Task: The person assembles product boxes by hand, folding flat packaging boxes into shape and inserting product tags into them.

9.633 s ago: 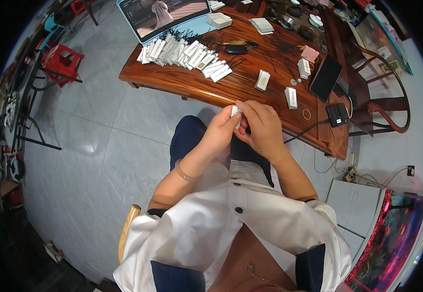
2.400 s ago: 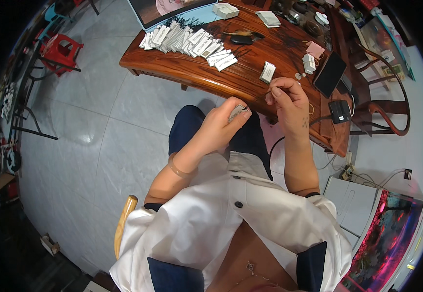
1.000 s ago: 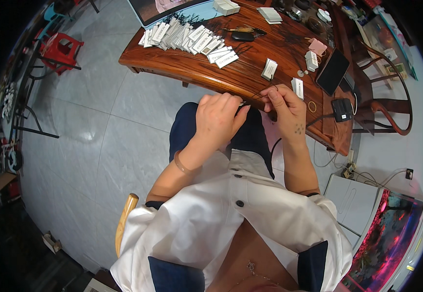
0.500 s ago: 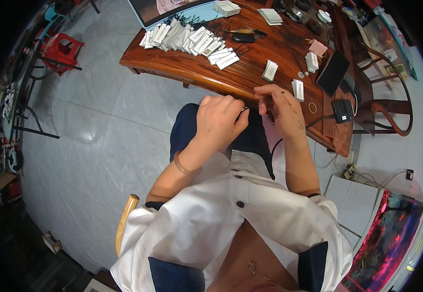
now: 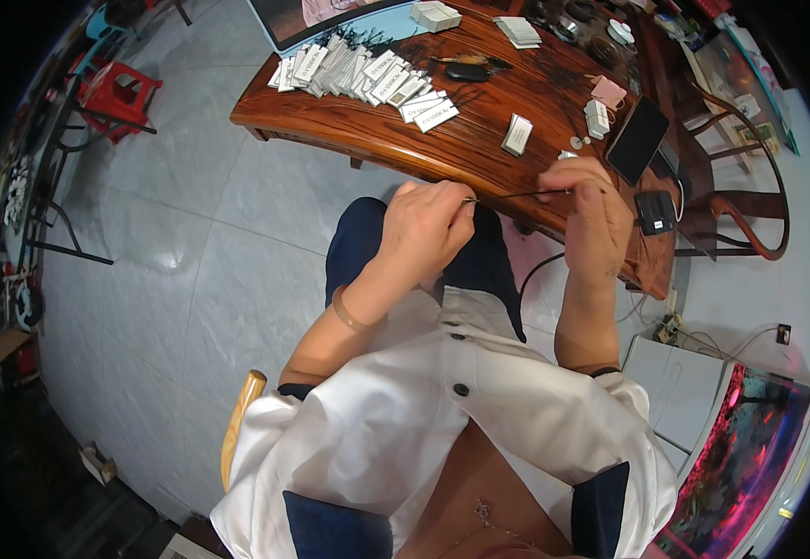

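A thin black cord (image 5: pixel 521 195) stretches between my two hands above the table's near edge. My left hand (image 5: pixel 424 224) is closed, pinching the cord's left end and a small dark piece at the fingertips. At the other end, my right hand (image 5: pixel 599 219) is closed on the cord between thumb and fingers. Beyond the hands, a small stack of white tags (image 5: pixel 517 134) lies on the wooden table (image 5: pixel 480 140). Another tag stack (image 5: pixel 568 155) is mostly hidden behind my right hand. A large heap of white tags (image 5: pixel 358 74) spreads at the far left.
Loose black cords (image 5: pixel 354 39) lie behind the heap. A dark oval object (image 5: pixel 467 72) sits mid-table, with a white stack (image 5: pixel 436 16) beyond. To the right are a dark flat-screen device (image 5: pixel 637 140), a black box (image 5: pixel 655 213) and a wooden chair (image 5: pixel 750 214). A red stool (image 5: pixel 118 98) stands left.
My right hand has moved right, away from the left, drawing the black cord out between them. It now covers most of the nearer tag stack. My left hand has barely moved.
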Action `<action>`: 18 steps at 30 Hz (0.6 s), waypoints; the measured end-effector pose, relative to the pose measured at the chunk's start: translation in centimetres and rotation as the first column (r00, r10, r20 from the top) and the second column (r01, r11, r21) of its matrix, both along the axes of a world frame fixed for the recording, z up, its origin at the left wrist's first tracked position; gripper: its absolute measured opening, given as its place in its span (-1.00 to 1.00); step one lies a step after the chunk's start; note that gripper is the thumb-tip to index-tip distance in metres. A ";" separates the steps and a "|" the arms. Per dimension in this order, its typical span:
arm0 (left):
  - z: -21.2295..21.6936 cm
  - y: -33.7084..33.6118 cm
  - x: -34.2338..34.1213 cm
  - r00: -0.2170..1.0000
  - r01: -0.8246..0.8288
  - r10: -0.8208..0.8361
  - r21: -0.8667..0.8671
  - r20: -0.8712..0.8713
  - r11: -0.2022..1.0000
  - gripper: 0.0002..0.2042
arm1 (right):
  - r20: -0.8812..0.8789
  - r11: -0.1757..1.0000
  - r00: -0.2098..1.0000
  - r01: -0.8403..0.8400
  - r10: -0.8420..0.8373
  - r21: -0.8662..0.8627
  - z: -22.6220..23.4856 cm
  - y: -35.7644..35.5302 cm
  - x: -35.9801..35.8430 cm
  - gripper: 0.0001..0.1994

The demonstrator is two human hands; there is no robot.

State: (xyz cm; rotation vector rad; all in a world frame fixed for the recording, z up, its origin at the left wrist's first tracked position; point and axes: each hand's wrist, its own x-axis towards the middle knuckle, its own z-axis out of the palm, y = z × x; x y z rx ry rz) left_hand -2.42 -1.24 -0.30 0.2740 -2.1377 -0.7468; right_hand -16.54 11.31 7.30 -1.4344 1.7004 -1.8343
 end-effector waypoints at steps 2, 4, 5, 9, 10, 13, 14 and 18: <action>0.3 0.2 -0.1 0.999 0.043 -0.042 0.041 -0.009 0.998 -0.92 | -0.022 0.999 0.999 -0.028 0.029 0.044 -0.5 -0.7 0.0 -0.62; 0.1 0.2 -0.1 0.996 0.084 -0.083 0.080 -0.020 0.993 -0.92 | 0.085 0.974 0.983 -0.176 0.165 0.144 -1.3 -1.3 0.0 -0.67; -0.2 0.1 0.0 0.993 0.115 -0.116 0.153 0.002 0.982 -0.92 | 0.190 0.972 0.964 -0.208 0.186 0.104 -1.9 -1.5 -0.1 -0.66; -0.3 0.2 0.5 0.979 0.181 -0.204 0.344 0.032 0.922 -0.92 | 0.290 0.953 0.929 -0.277 0.232 0.125 -2.9 -1.6 -0.5 -0.70; -0.2 0.2 0.6 0.979 0.180 -0.203 0.344 0.033 0.922 -0.92 | 0.298 0.934 0.926 -0.297 0.231 0.199 -3.3 -1.7 -0.5 -0.74; 0.0 0.3 0.7 0.966 0.199 -0.250 0.430 0.063 0.881 -0.90 | 0.287 0.919 0.923 -0.326 0.258 0.222 -4.2 -1.9 0.2 -0.77; 0.0 0.3 0.7 0.964 0.193 -0.250 0.412 0.089 0.890 -0.89 | 0.265 0.926 0.921 -0.337 0.285 0.172 -4.4 -1.9 0.3 -0.78; -0.2 0.3 0.6 0.965 0.185 -0.234 0.325 0.118 0.927 -0.87 | -0.073 0.961 0.971 -0.214 0.229 0.175 -5.0 -2.2 -0.2 -0.84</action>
